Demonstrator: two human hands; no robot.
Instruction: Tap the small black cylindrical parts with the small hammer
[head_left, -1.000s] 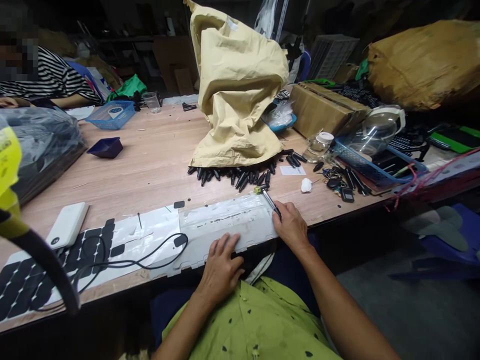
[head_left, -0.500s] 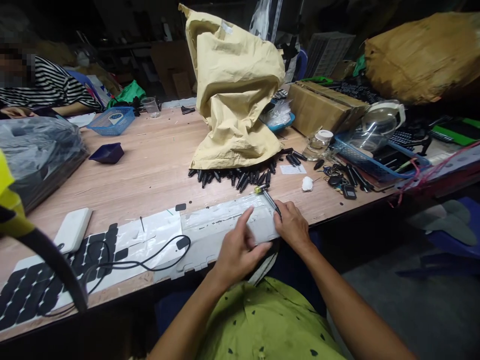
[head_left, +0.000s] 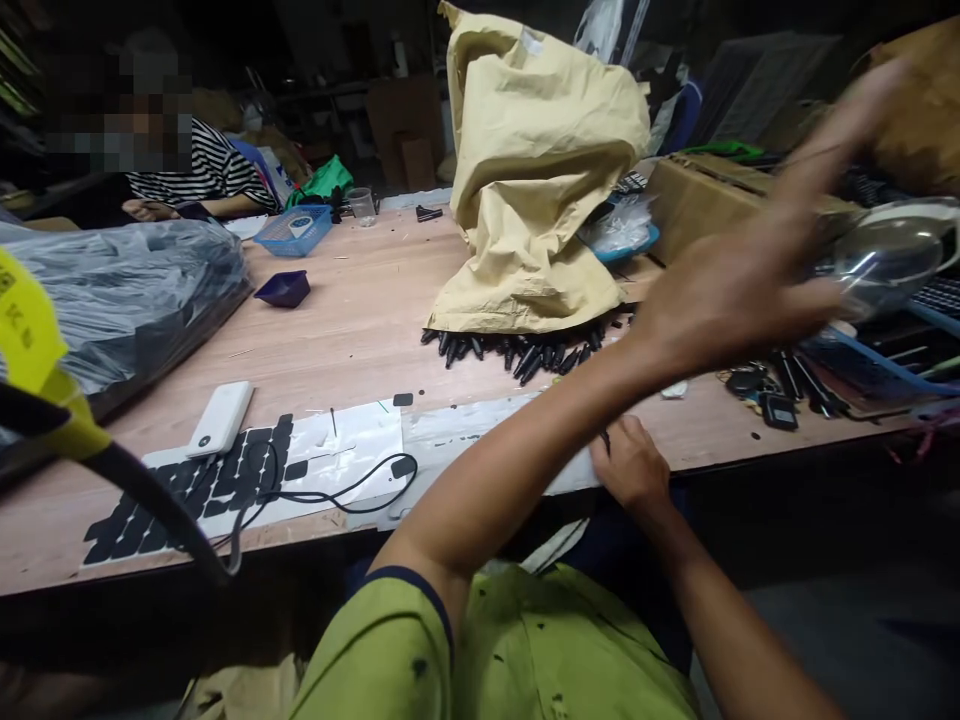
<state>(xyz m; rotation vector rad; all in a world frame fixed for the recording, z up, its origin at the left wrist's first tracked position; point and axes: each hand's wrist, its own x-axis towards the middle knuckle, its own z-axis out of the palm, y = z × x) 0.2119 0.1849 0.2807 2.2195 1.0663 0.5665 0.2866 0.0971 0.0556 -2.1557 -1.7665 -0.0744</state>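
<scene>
My left hand [head_left: 742, 270] is raised off the table and reaches across to the right, above the blue basket; it is blurred, with fingers stretched out and nothing in them. My right hand [head_left: 631, 466] rests at the table's front edge on the end of a long white strip [head_left: 457, 432], its fingers closed on a thin dark tool that my left arm mostly hides. A pile of small black parts [head_left: 517, 352] lies just beyond the strip, at the foot of a tall tan paper bag [head_left: 536, 170].
A black solar panel sheet [head_left: 202, 485] with a black cable and a white power bank [head_left: 220, 417] lie to the left. A black plastic bag [head_left: 127, 295], blue trays, a cardboard box [head_left: 705, 195] and a person in a striped shirt [head_left: 199, 170] surround the table.
My left hand left the white strip and swung up and to the right across the view. The right hand stayed at the strip's end. The camera turned a little.
</scene>
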